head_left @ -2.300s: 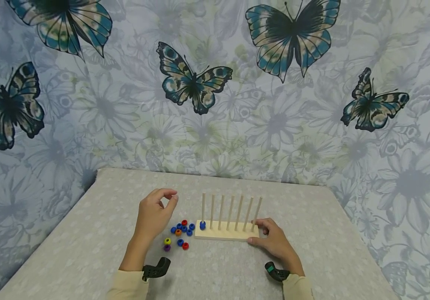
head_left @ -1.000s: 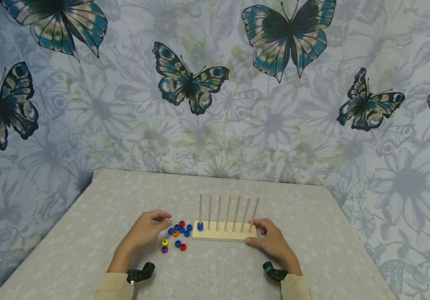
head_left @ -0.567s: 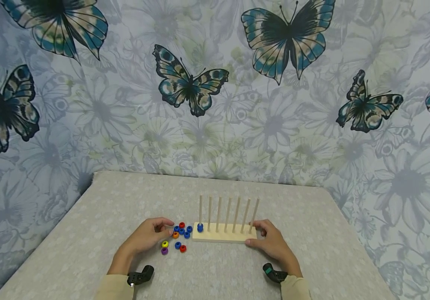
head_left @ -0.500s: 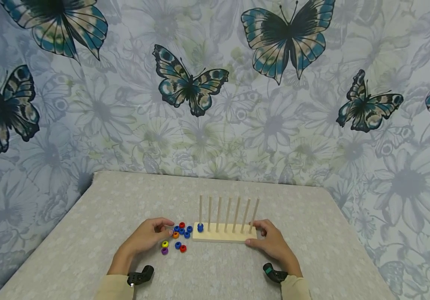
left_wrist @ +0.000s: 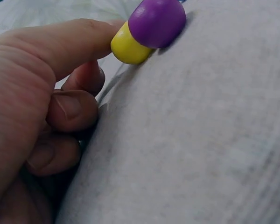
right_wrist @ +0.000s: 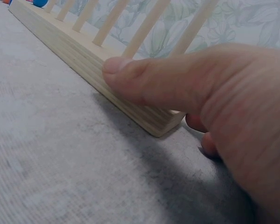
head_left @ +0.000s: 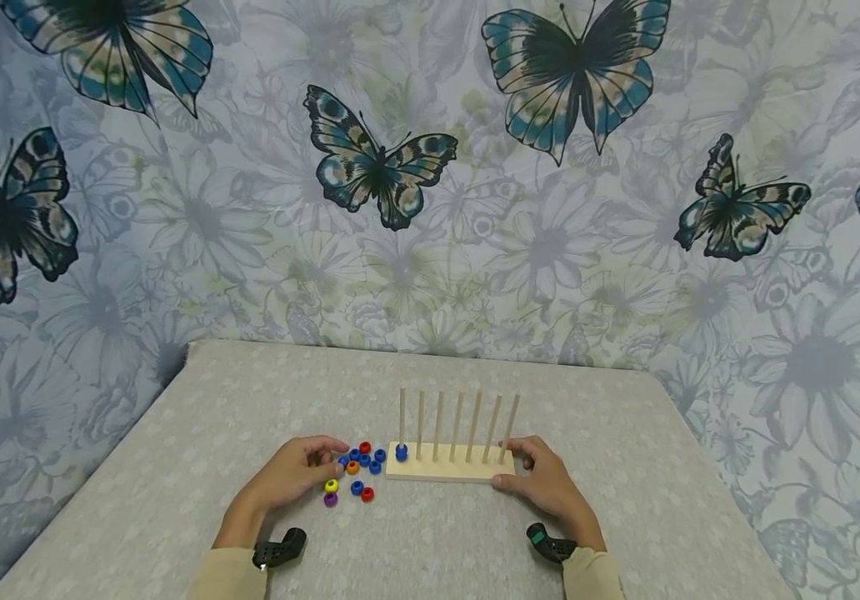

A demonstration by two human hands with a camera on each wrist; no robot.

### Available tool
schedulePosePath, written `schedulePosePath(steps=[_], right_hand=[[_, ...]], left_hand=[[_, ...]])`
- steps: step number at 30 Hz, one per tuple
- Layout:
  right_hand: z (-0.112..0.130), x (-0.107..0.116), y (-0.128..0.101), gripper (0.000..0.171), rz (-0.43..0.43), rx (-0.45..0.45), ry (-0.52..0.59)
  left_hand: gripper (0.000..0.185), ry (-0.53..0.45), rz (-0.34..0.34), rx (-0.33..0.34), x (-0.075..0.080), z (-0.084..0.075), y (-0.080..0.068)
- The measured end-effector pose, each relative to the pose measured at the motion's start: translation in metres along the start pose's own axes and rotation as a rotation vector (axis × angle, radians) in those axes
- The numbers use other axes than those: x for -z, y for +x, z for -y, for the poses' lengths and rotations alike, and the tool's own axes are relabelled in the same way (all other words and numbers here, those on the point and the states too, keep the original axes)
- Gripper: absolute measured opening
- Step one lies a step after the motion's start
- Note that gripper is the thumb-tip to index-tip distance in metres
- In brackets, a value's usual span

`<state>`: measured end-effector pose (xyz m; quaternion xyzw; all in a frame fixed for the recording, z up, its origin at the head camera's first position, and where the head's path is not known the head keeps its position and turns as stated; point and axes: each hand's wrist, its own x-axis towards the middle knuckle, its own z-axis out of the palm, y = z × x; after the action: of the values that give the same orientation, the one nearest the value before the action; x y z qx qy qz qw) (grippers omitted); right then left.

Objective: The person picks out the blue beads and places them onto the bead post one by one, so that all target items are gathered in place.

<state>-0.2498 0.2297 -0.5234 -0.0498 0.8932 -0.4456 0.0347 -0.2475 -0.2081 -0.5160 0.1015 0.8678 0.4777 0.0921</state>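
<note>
Nearest on the pale patterned cloth [head_left: 430, 546], a glossy purple round bead [head_left: 331, 499] sits just in front of a glossy yellow round bead [head_left: 332, 485]; right of them lie 1 blue bead [head_left: 357, 487] and 1 red bead [head_left: 367, 494]. Beyond, the left hand [head_left: 287, 472] sets thumb and forefinger narrowly around another round blue bead [head_left: 343, 461]; whether they press it, I cannot tell. Between that bead and a pale rectangular wooden base [head_left: 437, 472] crowd 4 more blue, 1 red and 1 orange bead [head_left: 352, 467]. The right hand [head_left: 547, 483] grips the base's right end, thumb in front. The base holds 7 slim wooden pegs [head_left: 457, 427]; the leftmost carries blue, 1 bead or 2, unclear. Farthest hangs a butterfly-printed floral backdrop [head_left: 250, 275].
</note>
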Motion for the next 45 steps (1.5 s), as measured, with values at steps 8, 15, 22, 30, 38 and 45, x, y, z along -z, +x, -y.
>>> schedulePosePath(steps=[8, 15, 22, 30, 38, 45], right_hand=[[0.0023, 0.0031, -0.0004, 0.058, -0.012, 0.01, -0.018], [0.0011, 0.004, 0.0, 0.058, -0.013, 0.013, -0.016], [-0.0024, 0.0036, -0.001, 0.057, -0.014, 0.002, -0.012], [-0.0035, 0.0024, -0.0026, 0.058, -0.006, -0.001, -0.008], [-0.0014, 0.0031, -0.0018, 0.057, -0.009, 0.021, -0.023], [-0.0013, 0.0029, -0.0005, 0.057, -0.007, 0.021, -0.028]], left_hand=[[0.031, -0.01, -0.006, 0.024, -0.0022, -0.0022, 0.002], [0.03, -0.008, -0.004, 0.049, -0.0026, -0.0028, 0.0039], [0.027, 0.004, 0.001, 0.05, -0.0041, -0.0037, 0.0032], [0.027, 0.001, 0.008, 0.04, -0.0037, -0.0004, 0.0011], [0.03, -0.018, 0.005, 0.033, -0.0009, 0.0005, 0.002], [0.028, -0.017, -0.04, 0.058, -0.0019, 0.0013, 0.004]])
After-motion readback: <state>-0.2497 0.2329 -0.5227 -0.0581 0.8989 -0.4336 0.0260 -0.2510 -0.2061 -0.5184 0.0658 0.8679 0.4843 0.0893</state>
